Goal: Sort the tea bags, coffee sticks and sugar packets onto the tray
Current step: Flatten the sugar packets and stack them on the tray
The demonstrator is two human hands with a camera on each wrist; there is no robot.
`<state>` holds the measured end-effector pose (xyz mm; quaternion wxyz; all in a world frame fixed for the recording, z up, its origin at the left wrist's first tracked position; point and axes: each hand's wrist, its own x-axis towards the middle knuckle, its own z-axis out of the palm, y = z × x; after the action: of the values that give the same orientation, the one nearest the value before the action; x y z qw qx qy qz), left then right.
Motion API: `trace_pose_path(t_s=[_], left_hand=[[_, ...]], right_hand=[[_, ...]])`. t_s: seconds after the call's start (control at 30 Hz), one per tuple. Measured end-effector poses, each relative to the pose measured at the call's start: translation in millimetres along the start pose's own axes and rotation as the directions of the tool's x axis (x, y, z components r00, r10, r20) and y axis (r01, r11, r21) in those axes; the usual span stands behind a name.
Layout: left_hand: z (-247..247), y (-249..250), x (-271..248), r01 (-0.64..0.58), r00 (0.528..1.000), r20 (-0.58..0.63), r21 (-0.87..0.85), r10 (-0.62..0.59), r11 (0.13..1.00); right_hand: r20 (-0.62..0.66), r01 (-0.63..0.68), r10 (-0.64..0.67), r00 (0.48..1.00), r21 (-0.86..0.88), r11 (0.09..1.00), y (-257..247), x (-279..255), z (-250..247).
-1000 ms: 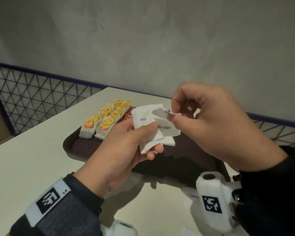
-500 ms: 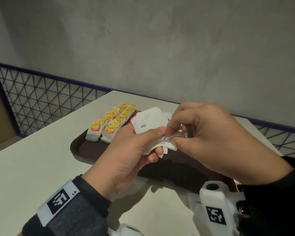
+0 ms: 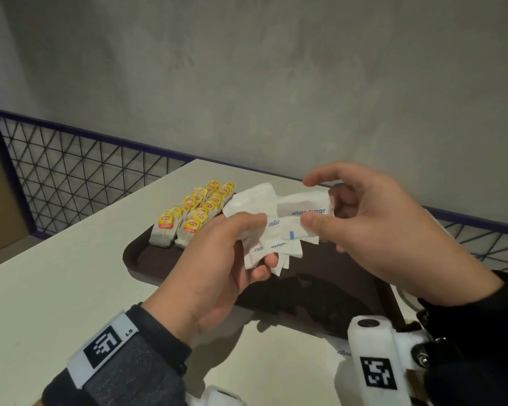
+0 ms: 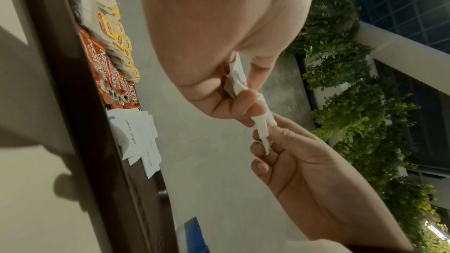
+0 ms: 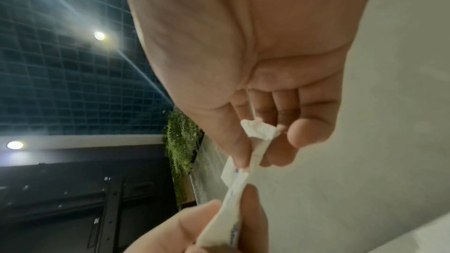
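Several white paper sugar packets printed "white sugar" in blue, fanned in a loose stack, held above the near part of the tray. Left hand: thumb pressed on top of the stack, fingers curled beneath, gripping it. Right hand: thumb and fingers pinching the uppermost white sugar packet at its right end; that packet overlaps the stack and touches it.

One dark brown plastic tray, rectangular with rounded corners, resting on a pale cream table.

Two rows of white paper tea bags with yellow-and-red tags, standing overlapped in the tray's far left part.

One group of red-orange coffee sticks with white lettering, lying on the tray just beside the tea bags; seen in the left wrist view only.

More white sugar packets, same print, lying on the tray just beside the coffee sticks, overlapped.

One further white packet flat on the table by the tray's near edge, partly hidden behind the right wrist camera mount.

Surroundings: grey plaster wall; black wire-mesh fence with a dark blue top rail behind the table.
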<state>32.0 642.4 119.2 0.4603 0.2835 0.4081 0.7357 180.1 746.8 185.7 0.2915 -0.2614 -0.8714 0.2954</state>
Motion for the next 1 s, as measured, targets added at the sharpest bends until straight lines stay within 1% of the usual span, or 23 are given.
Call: trace_pose_path(t_s=[0.1,0.17,0.3,0.33,0.37,0.43,0.47,0.53,0.6,0.67,0.73,0.8,0.87,0.93,1.0], left_hand=[[0,2,0,-0.032,0.999,-0.016,-0.001,0.032,0.999],[-1,2,0,-0.053,0.999,-0.009,-0.008,0.053,0.999],[-2,0,1,-0.09,0.996,-0.005,-0.01,0.09,0.996],[-2,-1,1,-0.091,0.996,0.014,0.018,0.091,0.996],[-1,-3,1,-0.079,0.996,0.043,0.057,0.077,0.995],[0,-5,-1,-0.011,0.995,0.1,0.141,-0.003,0.99],[0,-6,-2,0.03,0.991,0.122,0.18,-0.053,0.983],[1,-8,-4,0.099,0.977,0.162,0.234,-0.14,0.967],[1,-7,-5,0.136,0.965,0.187,0.238,-0.183,0.962],[0,-5,-4,0.155,0.965,0.176,0.202,-0.192,0.967],[-3,-3,-4,0.169,0.966,0.171,0.14,-0.192,0.976],[-4,-2,-4,0.144,0.965,0.2,0.131,-0.168,0.981],[-3,-3,-5,0.092,0.963,0.236,0.164,-0.13,0.982],[-1,-5,-6,0.072,0.965,0.236,0.187,-0.116,0.98],[-1,-7,-6,0.067,0.972,0.21,0.2,-0.109,0.978]], right_hand=[[0.049,-0.048,0.036,0.998,0.253,0.966,-1,0,-8],[0.071,-0.102,0.083,0.994,0.345,0.933,0,1,-10],[0.189,-0.233,0.179,0.965,0.322,0.918,6,3,-5],[0.18,-0.24,0.19,0.965,0.323,0.916,8,3,-4],[0.142,-0.229,0.193,0.971,0.322,0.919,9,4,-4],[0.047,-0.17,0.164,0.985,0.307,0.937,11,6,-6],[0.02,-0.141,0.142,0.99,0.308,0.941,12,6,-7],[0.008,-0.108,0.112,0.994,0.331,0.937,10,6,-9],[0.022,-0.113,0.112,0.993,0.341,0.933,9,5,-11],[0.036,-0.132,0.128,0.991,0.331,0.934,8,5,-13],[0.088,-0.155,0.133,0.987,0.323,0.933,8,4,-15],[0.172,-0.174,0.125,0.977,0.306,0.936,6,2,-15],[0.219,-0.173,0.116,0.969,0.262,0.949,4,1,-12],[0.199,-0.162,0.121,0.972,0.205,0.965,4,0,-9],[0.127,-0.16,0.138,0.982,0.184,0.97,4,1,-6]])
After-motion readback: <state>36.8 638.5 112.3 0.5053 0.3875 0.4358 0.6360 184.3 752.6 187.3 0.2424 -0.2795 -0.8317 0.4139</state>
